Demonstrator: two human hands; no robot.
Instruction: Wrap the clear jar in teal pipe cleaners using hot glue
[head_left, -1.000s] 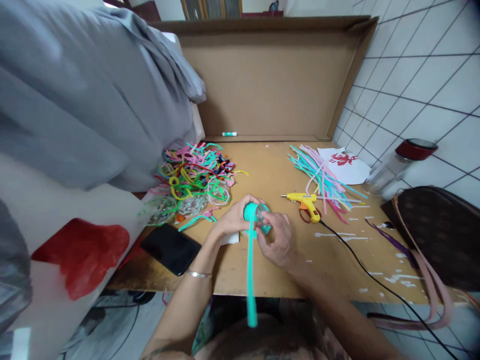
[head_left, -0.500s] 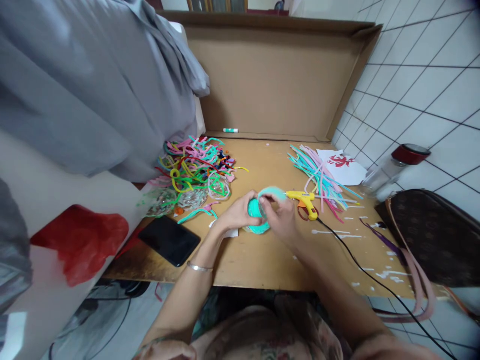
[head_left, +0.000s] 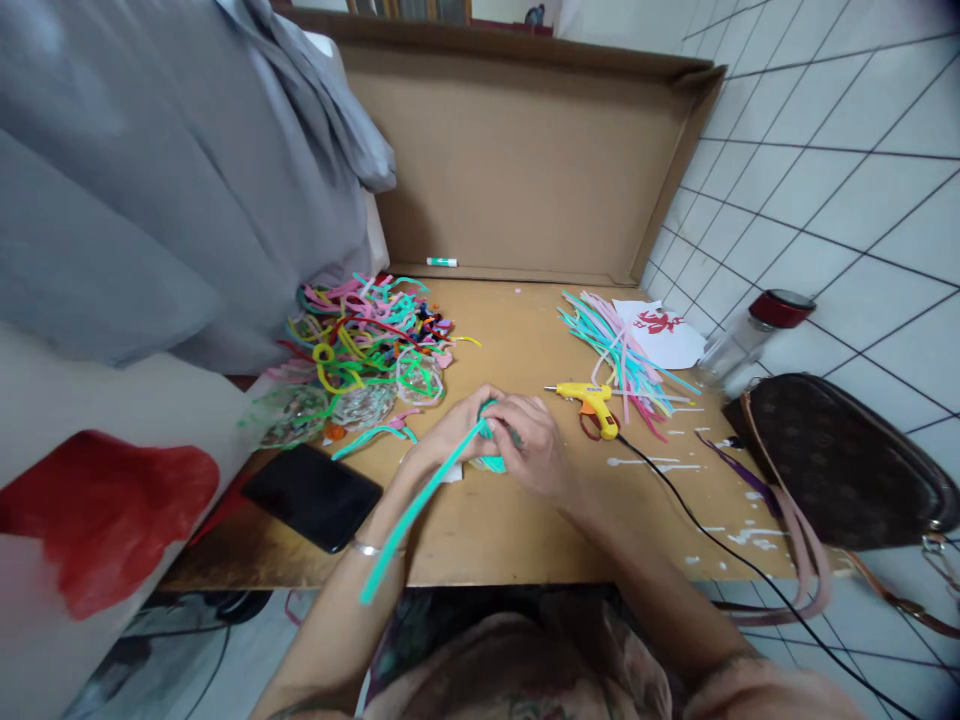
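Observation:
At the middle of the table, my left hand [head_left: 459, 425] is closed around a round teal piece [head_left: 493, 464] that looks wound from pipe cleaners; the fingers cover most of it. My right hand [head_left: 531, 445] presses against its upper side, pinching a teal pipe cleaner [head_left: 420, 503]. One end of that pipe cleaner sticks out over my left wrist toward my body. A yellow hot glue gun [head_left: 592, 400] lies just right of my right hand, its nozzle pointing left. Under my left hand a bit of white paper [head_left: 453, 474] shows.
A tangled pipe-cleaner heap [head_left: 375, 335] lies left, a straight bundle [head_left: 619, 345] right. A black phone [head_left: 313, 497] rests at the left front. A glass bottle [head_left: 739, 345] and brown handbag [head_left: 840, 460] stand right, with the glue gun's cord [head_left: 690, 510] nearby. Cardboard [head_left: 517, 170] rises behind.
The teal pipe cleaner, looped up near my right hand before, now stretches down over my left wrist. My hands have closed together over the round piece, and the view has shifted right.

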